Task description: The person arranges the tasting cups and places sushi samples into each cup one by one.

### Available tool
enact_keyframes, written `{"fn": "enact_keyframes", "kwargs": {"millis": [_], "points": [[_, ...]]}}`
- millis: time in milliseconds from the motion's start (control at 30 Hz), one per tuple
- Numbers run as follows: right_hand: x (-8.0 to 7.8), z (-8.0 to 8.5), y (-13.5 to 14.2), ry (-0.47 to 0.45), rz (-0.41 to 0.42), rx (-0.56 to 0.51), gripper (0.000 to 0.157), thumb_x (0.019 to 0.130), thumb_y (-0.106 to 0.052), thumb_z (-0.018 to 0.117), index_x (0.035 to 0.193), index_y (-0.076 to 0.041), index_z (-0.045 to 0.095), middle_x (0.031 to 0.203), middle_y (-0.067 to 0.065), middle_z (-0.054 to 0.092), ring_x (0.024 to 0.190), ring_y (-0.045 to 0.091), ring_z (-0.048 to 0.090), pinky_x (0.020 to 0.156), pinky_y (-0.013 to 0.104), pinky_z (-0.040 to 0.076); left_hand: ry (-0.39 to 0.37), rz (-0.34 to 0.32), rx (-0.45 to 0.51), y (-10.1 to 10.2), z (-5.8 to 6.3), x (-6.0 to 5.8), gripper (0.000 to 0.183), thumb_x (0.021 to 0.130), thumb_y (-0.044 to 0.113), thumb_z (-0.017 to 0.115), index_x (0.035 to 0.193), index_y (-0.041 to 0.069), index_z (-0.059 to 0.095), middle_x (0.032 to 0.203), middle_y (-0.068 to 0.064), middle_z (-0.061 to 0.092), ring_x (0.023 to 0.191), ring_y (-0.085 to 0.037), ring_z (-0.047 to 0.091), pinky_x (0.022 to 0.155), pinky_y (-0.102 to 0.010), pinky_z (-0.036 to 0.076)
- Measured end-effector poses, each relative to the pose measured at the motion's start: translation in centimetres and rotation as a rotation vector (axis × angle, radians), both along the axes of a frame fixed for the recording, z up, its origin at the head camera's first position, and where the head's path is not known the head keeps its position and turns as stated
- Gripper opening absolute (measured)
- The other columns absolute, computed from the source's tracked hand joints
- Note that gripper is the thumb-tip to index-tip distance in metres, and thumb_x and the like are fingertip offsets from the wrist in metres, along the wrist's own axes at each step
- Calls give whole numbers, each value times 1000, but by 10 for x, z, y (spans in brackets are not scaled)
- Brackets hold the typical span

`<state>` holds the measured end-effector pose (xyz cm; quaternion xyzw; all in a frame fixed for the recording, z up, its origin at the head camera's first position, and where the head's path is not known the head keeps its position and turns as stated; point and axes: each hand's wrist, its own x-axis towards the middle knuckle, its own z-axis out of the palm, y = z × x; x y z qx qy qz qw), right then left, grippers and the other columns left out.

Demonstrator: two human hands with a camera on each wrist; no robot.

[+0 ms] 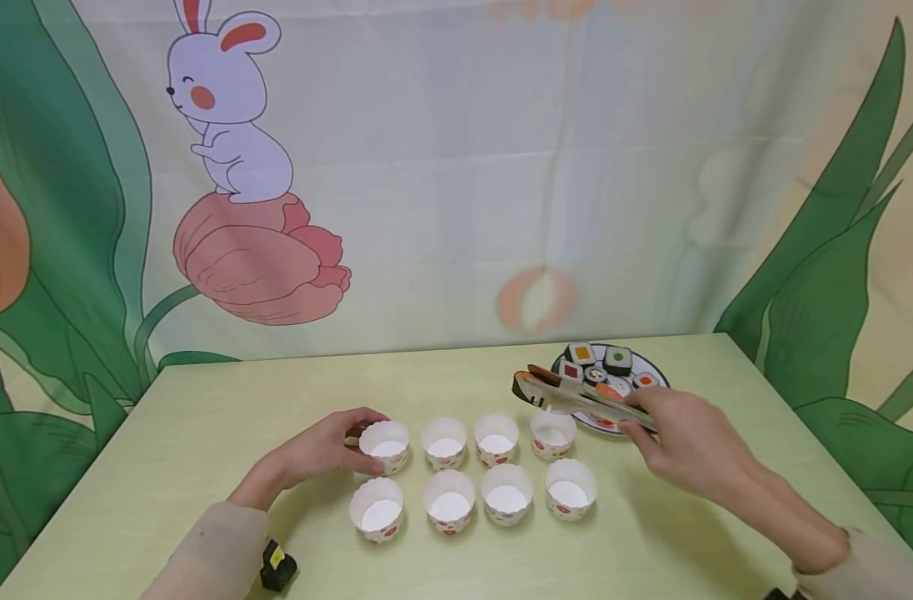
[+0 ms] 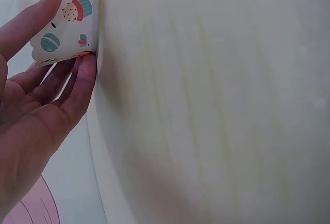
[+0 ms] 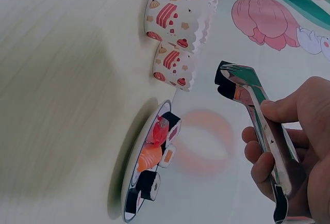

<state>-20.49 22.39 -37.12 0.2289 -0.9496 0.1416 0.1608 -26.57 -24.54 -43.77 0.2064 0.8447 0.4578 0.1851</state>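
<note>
My left hand (image 1: 317, 454) holds the back-left white paper baking cup (image 1: 385, 446) between thumb and fingers. Cupcake prints on its side show in the left wrist view. My right hand (image 1: 692, 433) grips metal tongs (image 1: 595, 404), pointed left above the back-right paper cup (image 1: 553, 435). Pinched at the tongs' tips is a dark-wrapped sushi piece (image 3: 225, 81) with some orange on it, raised off the table. Behind the tongs, a round plate (image 1: 656, 365) carries several sushi pieces, partly covered by the right hand and tongs.
More paper cups stand in two rows mid-table, including a front-left cup (image 1: 377, 510) and a front-right cup (image 1: 571, 490). A printed cloth (image 1: 426, 167) with a rabbit and tulips hangs along the back edge of the pale table (image 1: 456, 571). A black block (image 1: 278, 568) shows beside the left sleeve.
</note>
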Motion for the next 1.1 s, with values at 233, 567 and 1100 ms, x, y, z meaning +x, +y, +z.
{"fn": "enact_keyframes", "kwargs": {"millis": [233,567,1100], "points": [[0,0,-10,-24,21,8,23,91,-17,78,108,-3,72,98,6,73,81,23,68,69,46,56,-2,1,-4,0,0,1,61,88,17,84,138,0,54,124,-15,62,111,-33,57,92,-36,49],[4,2,-25,-14,56,13,21,91,-18,79,107,-7,72,98,3,72,81,19,66,69,43,56,-1,-4,1,1,4,2,61,89,16,83,140,-1,53,123,-15,61,109,-32,58,92,-39,48],[7,1,-47,-11,119,5,23,91,-20,80,108,-7,74,99,2,72,82,17,66,67,39,55,-19,5,6,2,5,2,62,88,15,83,140,-1,53,124,-17,61,104,-26,61,91,-39,49]]}}
